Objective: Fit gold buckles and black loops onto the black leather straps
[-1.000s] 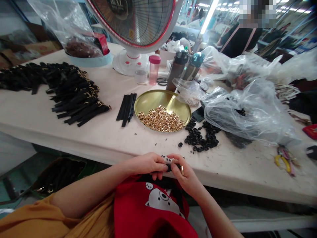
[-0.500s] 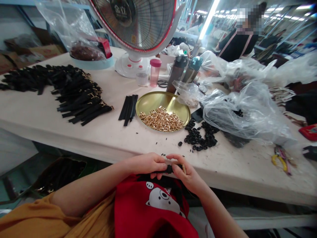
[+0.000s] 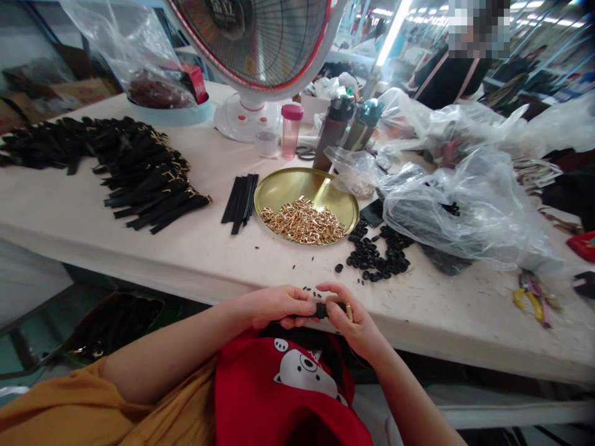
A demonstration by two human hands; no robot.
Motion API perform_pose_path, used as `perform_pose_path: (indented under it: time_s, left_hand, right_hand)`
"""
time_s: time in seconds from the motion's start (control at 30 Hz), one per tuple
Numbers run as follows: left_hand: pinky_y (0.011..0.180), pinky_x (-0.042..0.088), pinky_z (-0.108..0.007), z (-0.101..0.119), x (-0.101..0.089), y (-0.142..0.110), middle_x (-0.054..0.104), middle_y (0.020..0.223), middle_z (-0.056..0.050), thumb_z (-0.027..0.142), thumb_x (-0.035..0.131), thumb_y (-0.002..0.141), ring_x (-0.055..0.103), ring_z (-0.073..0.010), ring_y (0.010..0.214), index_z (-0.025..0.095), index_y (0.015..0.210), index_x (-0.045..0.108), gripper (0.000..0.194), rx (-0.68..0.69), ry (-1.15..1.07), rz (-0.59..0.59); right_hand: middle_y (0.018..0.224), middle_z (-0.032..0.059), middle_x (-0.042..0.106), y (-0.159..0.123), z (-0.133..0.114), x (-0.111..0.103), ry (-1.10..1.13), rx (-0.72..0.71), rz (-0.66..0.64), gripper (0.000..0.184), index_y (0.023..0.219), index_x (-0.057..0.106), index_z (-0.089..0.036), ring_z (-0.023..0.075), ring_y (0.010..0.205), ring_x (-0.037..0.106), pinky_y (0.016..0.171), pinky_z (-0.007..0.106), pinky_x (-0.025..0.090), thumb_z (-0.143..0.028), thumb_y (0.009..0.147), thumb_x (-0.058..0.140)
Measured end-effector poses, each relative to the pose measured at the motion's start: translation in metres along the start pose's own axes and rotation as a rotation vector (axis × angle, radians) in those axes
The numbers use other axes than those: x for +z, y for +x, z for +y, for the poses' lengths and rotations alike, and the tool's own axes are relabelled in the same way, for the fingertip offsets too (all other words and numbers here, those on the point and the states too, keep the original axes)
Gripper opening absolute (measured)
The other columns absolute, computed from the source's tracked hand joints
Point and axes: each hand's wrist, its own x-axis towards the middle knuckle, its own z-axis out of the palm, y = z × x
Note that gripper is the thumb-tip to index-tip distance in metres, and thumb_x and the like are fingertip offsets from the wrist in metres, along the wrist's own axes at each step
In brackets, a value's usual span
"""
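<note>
The left hand (image 3: 279, 306) and right hand (image 3: 356, 319) meet, clamped together on a short black strap (image 3: 320, 310) just off the near edge of the bench (image 3: 418, 337), where the brass tray (image 3: 297, 183) of gold fittings (image 3: 302, 223) sits within easy reach.

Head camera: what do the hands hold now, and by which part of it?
The left hand and right hand hold a short black strap between their fingertips, one at each end; the fingers hide most of it.
</note>
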Motion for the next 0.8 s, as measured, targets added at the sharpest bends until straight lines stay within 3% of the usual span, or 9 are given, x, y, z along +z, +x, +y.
perform_pose_path:
  time_s: [0.2, 0.33, 0.5, 0.63, 0.8]
  left_hand:
    - [0.043, 0.016, -0.021, -0.015, 0.002, 0.008, 0.036, 0.051, 0.007, 0.058, 0.049, 0.073, 0.025, -0.0054, 0.044, 0.014, 0.081, 0.055, 0.045, 0.029, 0.030, 0.087]
    - [0.044, 0.022, -0.020, -0.005, 0.000, 0.003, 0.040, 0.056, 0.006, 0.054, 0.042, 0.079, 0.030, -0.0058, 0.047, 0.014, 0.077, 0.053, 0.041, 0.072, 0.163, 0.081]
    - [0.048, 0.030, -0.019, 0.009, -0.001, -0.005, 0.047, 0.059, 0.005, 0.034, 0.050, 0.076, 0.039, -0.0067, 0.050, 0.015, 0.073, 0.051, 0.019, 0.036, 0.334, 0.020]
    - [0.049, 0.036, -0.020, 0.005, 0.004, -0.001, 0.051, 0.058, 0.004, 0.029, 0.046, 0.075, 0.044, -0.0081, 0.049, 0.016, 0.078, 0.053, 0.015, 0.015, 0.360, 0.018]
    - [0.047, 0.032, -0.019, 0.006, 0.002, -0.003, 0.052, 0.059, 0.004, 0.030, 0.046, 0.074, 0.042, -0.0081, 0.048, 0.016, 0.072, 0.055, 0.017, 0.023, 0.514, 0.014]
  right_hand:
    - [0.086, 0.0007, 0.059, -0.002, 0.002, 0.003, 0.046, -0.018, -0.099, 0.025, 0.107, 0.049, -0.023, 0.0136, 0.079, 0.055, 0.071, 0.025, 0.043, -0.026, 0.083, 0.042]
    - [0.076, 0.0002, 0.057, 0.000, 0.006, 0.009, 0.056, 0.016, 0.025, 0.026, 0.108, 0.048, -0.021, 0.0116, 0.064, 0.052, 0.058, 0.023, 0.042, -0.030, 0.084, 0.040]
    - [0.066, -0.0025, 0.049, 0.002, 0.011, 0.018, 0.003, -0.005, 0.183, 0.029, 0.109, 0.048, -0.020, 0.0099, 0.053, 0.042, 0.050, 0.022, 0.036, -0.031, 0.084, 0.040]
    - [0.068, -0.0017, 0.051, 0.000, 0.010, 0.021, -0.033, -0.020, 0.200, 0.027, 0.107, 0.049, -0.020, 0.0109, 0.055, 0.044, 0.055, 0.023, 0.038, -0.031, 0.084, 0.039]
    - [0.060, -0.0044, 0.044, -0.005, 0.013, 0.016, 0.041, 0.043, 0.066, 0.032, 0.114, 0.044, -0.020, 0.0107, 0.052, 0.041, 0.049, 0.022, 0.035, -0.036, 0.086, 0.038]
